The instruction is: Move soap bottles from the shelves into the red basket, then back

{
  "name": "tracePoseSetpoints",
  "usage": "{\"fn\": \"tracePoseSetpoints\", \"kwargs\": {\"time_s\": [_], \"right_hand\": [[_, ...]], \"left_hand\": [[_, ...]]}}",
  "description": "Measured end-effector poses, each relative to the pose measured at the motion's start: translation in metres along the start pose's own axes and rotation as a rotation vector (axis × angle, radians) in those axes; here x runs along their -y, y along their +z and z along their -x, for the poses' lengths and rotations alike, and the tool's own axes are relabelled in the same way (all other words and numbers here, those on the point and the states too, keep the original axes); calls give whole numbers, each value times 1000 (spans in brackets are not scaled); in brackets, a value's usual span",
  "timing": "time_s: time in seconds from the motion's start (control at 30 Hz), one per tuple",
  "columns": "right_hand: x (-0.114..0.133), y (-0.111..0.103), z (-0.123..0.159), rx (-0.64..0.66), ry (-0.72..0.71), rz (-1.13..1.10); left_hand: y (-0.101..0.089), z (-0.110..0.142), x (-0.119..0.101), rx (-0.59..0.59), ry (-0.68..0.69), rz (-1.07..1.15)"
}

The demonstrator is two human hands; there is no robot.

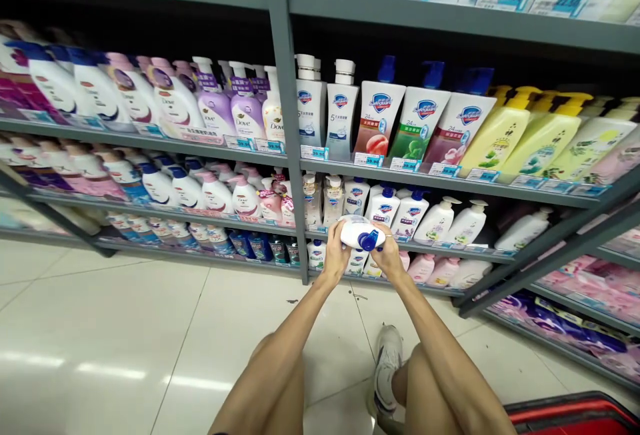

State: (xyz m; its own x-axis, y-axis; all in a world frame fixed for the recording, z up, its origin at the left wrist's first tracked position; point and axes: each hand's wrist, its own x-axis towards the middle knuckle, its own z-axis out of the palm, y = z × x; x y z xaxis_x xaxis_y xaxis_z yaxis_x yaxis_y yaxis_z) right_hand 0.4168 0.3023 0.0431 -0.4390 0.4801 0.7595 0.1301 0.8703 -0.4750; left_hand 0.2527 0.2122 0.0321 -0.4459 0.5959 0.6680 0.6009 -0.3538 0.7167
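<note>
A white pump bottle (354, 230) with a blue pump head (369, 240) is held between my two hands, in front of the lower shelves. My left hand (338, 248) is closed around its left side. On the other side my right hand (386, 248) grips it near the pump. The bottle is seen from above, with the pump end towards me, so its front label is hidden. Just behind it stand similar white bottles with blue pumps (384, 207) on the shelf.
A grey shelf post (286, 88) divides the rack. Dove bottles (175, 105) fill the left side; Safeguard bottles (381, 115) and yellow pump bottles (503, 125) stand on the right. A red basket (575, 415) is at the bottom right. My shoe (387, 362) rests on the tiled floor (125, 328).
</note>
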Motion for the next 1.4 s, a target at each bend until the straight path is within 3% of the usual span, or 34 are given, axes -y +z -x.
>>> {"fn": "tracePoseSetpoints", "kwargs": {"time_s": [0.47,0.73,1.07,1.13,1.27,1.4], "right_hand": [[-15,13,-21,38,89,-39],[-16,12,-18,-16,193,-79],[-19,17,-15,-77,128,-91],[-20,17,-14,-95,145,-90],[-22,18,-9,-117,185,-76],[-21,20,-4,-108,140,-54]], "left_hand": [[16,-13,29,5,-84,4],[17,-16,23,45,-71,15],[16,-13,20,75,-71,10],[8,-21,21,39,-74,17],[-12,-62,18,-209,-136,-57],[-15,-112,10,-174,-93,-306]]}}
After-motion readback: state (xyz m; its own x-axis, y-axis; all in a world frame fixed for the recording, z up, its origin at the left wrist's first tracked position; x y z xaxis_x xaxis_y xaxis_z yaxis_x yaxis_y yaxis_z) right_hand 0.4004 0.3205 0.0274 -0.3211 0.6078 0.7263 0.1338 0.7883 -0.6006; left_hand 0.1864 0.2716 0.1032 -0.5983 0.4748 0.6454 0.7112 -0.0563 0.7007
